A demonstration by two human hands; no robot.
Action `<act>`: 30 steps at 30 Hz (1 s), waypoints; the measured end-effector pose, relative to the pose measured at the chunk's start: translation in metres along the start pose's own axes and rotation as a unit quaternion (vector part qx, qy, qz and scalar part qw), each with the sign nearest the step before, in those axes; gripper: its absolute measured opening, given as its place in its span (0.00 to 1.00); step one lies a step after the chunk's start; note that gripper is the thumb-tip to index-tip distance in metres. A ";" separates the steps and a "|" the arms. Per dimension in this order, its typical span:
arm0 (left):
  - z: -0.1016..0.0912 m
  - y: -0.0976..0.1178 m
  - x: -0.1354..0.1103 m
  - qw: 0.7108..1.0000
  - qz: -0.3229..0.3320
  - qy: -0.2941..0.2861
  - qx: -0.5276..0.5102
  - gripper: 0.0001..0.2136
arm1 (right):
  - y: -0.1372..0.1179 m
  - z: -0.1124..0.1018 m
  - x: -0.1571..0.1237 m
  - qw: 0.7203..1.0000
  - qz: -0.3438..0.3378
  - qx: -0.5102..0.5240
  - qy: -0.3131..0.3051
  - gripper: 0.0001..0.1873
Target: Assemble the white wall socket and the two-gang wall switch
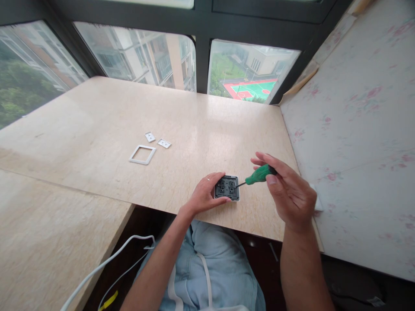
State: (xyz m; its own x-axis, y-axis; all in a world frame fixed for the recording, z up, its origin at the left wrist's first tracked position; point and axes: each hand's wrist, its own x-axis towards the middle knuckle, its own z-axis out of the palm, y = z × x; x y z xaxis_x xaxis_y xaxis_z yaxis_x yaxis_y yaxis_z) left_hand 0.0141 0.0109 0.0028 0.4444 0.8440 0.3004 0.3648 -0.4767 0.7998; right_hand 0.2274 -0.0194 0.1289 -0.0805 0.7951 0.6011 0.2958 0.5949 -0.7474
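Note:
Near the front edge of the stone-look counter lies a wall switch module [227,188] with a black face and a white edge. My left hand [207,192] grips it from the left, thumb along the near side and fingers at the far side. A green-handled screwdriver [259,174] is in my right hand [288,188], its butt end between thumb and fingers. The thin shaft slants down to the left, and its tip meets the right part of the black face. Whether the tip sits in a screw is too small to tell.
A white square frame [142,154] and two small white rocker covers [150,137] [164,143] lie on the counter [201,116], left of the module. Windows stand behind, with a papered wall [356,142] at right. A white cable [119,250] hangs at lower left.

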 end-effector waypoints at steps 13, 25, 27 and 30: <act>-0.001 0.002 0.000 1.000 -0.003 -0.003 0.002 0.38 | 0.004 0.000 0.013 0.975 -0.103 -0.186 0.062 0.20; -0.001 0.002 0.000 1.000 -0.005 -0.004 0.002 0.38 | -0.009 -0.006 0.010 0.998 0.035 -0.027 -0.046 0.21; -0.001 0.002 0.001 1.000 -0.006 -0.004 0.001 0.38 | -0.008 -0.006 0.011 0.998 0.033 -0.024 -0.040 0.19; -0.001 0.002 0.001 1.000 -0.007 -0.003 0.001 0.38 | -0.004 -0.005 0.010 0.999 0.024 -0.016 -0.022 0.18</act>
State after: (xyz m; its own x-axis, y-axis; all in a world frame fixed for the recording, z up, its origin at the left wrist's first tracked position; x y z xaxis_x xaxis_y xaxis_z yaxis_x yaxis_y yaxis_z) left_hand 0.0143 0.0106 0.0052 0.4447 0.8486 0.2866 0.3725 -0.4662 0.8024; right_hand 0.2298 -0.0143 0.1396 -0.1069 0.8272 0.5516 0.3304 0.5528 -0.7650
